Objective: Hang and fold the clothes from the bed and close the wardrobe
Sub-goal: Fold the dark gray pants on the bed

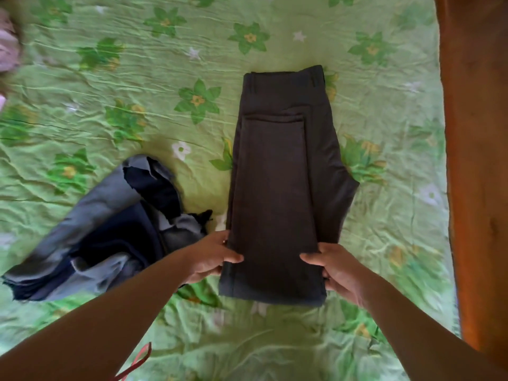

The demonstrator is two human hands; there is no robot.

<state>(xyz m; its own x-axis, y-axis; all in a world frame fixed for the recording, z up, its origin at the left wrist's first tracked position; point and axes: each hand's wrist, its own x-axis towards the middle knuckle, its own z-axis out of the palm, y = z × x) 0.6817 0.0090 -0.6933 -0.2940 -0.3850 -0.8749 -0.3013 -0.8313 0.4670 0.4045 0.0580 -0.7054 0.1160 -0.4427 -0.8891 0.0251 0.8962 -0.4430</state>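
View from a head camera, looking down at a bed (137, 78) covered with a wrinkled light green sheet printed with darker green flowers. A pair of dark grey trousers (280, 188) lies flat on the sheet, a little right of centre. They are folded lengthwise so one leg lies on the other. The waistband is at the far end, and a back pocket shows just below it. The near end of the trousers points toward the person.

Two bare forearms reach in from the bottom of the view. The left hand (211, 259) grips the left edge of the trousers near their near end, with the thumb on top of the cloth and the fingers (220, 237) curled at the edge. The right hand (338, 270) grips the opposite edge the same way, thumb on top and the other fingers tucked under.

A crumpled blue and grey garment (96, 229) lies on the sheet to the left, just beside the left hand. Some pale pink cloth (8, 42) sits blurred at the far left edge. A wooden bed frame (478, 160) runs down the right side. A thin red strap (137, 361) shows at the bottom left.
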